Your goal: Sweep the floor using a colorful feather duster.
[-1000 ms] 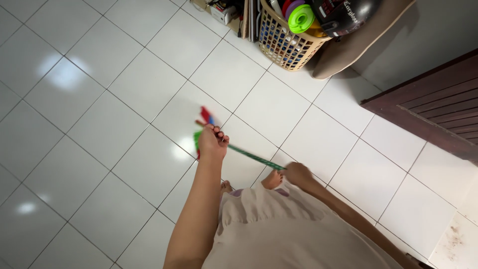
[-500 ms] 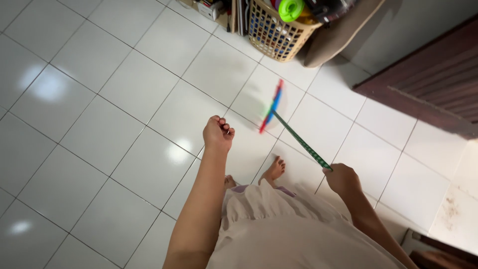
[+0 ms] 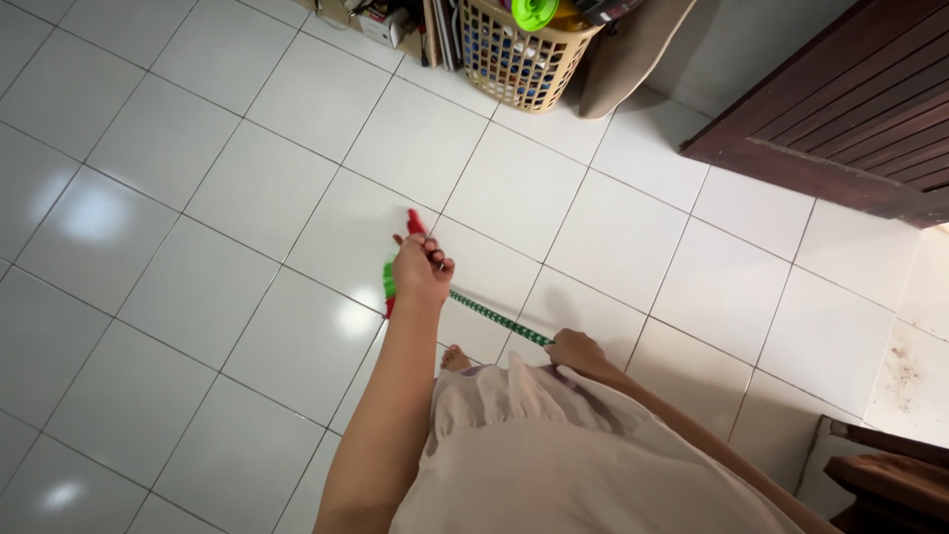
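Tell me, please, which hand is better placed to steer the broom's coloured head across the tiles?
Probably the left hand: it is closed at the broom's red-and-green head. The right hand has its grip far back on the green handle.

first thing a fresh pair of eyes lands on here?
Mid-frame, the left hand is raised at the red and green head of a broom, while the right hand grips its green striped handle lower down, close to the body. Next, the glossy white tiled floor fills most of the view. At the top edge stands a tan plastic basket, and a dark wooden door is at upper right.
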